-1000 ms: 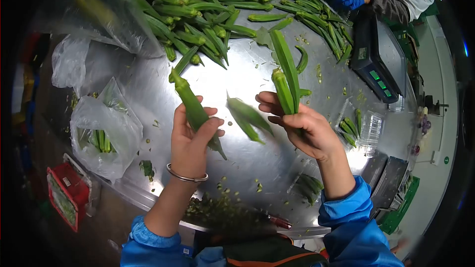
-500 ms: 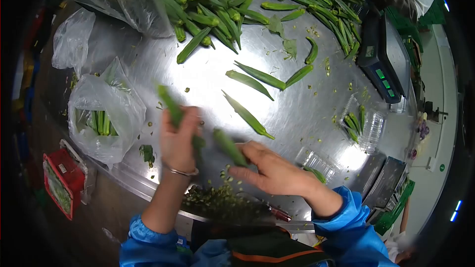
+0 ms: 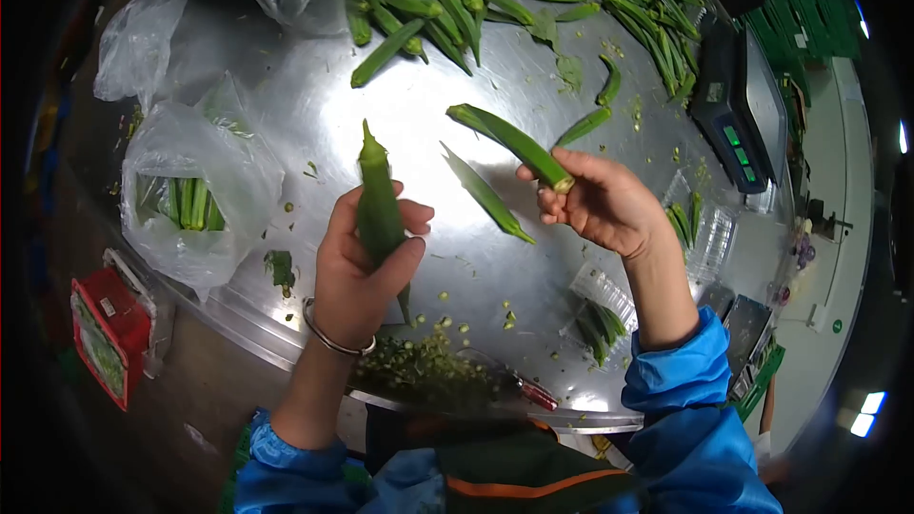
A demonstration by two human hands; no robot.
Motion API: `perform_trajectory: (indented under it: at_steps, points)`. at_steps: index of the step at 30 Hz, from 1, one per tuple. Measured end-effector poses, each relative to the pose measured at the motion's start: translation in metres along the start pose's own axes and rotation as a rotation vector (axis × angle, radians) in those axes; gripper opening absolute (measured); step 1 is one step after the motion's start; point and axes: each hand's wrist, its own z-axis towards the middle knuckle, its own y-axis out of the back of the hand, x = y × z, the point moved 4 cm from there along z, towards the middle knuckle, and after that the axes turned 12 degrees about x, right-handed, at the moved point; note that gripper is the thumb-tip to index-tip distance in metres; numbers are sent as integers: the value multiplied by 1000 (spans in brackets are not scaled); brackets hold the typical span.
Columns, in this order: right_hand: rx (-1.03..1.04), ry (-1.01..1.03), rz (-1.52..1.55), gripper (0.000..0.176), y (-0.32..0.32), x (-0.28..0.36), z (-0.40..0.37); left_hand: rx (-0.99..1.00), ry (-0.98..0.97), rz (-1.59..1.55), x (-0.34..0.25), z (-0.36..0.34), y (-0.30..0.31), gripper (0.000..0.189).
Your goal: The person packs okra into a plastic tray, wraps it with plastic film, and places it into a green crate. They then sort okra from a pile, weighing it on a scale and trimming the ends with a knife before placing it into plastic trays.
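My left hand is wrapped round a green okra pod, its stem end pointing up and away. A thin green tip shows below the palm. In the fingers of my right hand is more okra, its pale cut end by my fingertips; how many pods are there I cannot tell. Between the hands, a single okra pod lies on the metal table. Nearer my right forearm, several pods rest at a clear plastic tray.
A large okra pile covers the back. Left stands a plastic bag holding okra. A scale and a second clear tray are at right. Trimmings and a red-handled tool lie by the near edge.
My right hand has moved up and right and now holds okra from mid-table. More pods lie at the near tray. My left hand has turned its pod upright.
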Motion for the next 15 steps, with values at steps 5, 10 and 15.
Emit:
perform_trajectory:
  at_steps: [5,10,15]
  points:
    - [89,-36,95,27,-19,5,-12,107,-32,357,-15,3,-22,40]
    - [16,-106,44,24,-37,-4,-21,246,-488,906,-43,16,-38,45]
    - [-13,-150,-458,35,-47,-16,-21,69,-190,776,-26,-1,-6,42]
